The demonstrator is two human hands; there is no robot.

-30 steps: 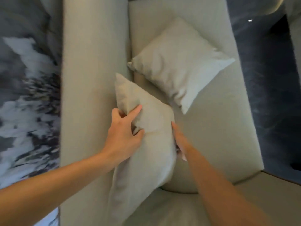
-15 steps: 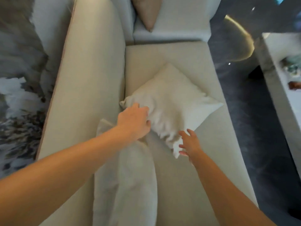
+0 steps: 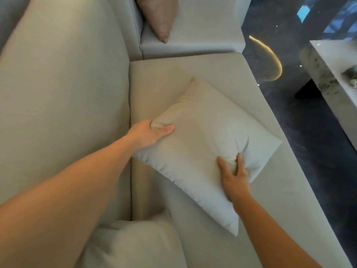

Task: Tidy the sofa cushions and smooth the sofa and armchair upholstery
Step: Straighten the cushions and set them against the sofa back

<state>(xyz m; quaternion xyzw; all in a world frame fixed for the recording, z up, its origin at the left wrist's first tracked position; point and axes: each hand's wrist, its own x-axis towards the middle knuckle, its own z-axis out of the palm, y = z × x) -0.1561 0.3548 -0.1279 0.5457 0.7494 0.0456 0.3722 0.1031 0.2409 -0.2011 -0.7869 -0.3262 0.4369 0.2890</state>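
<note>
A pale grey square cushion (image 3: 201, 144) lies tilted on the beige sofa seat (image 3: 286, 206). My left hand (image 3: 148, 133) grips its left corner beside the sofa backrest (image 3: 63, 105), thumb pressed into the fabric. My right hand (image 3: 234, 177) pinches the cushion's lower right edge, bunching the cloth between thumb and fingers. A second beige cushion (image 3: 133, 246) stands against the backrest at the bottom, partly hidden by my left forearm.
A tan cushion (image 3: 158, 16) leans on a grey seat section (image 3: 202, 35) at the far end. Dark glossy floor (image 3: 309, 142) runs along the sofa's right side. A white marble table (image 3: 334, 78) stands at the right edge.
Both hands left the near cushion and reached forward to the far one. My left hand took its left corner, my right hand closed on its lower right edge. The view moved forward.
</note>
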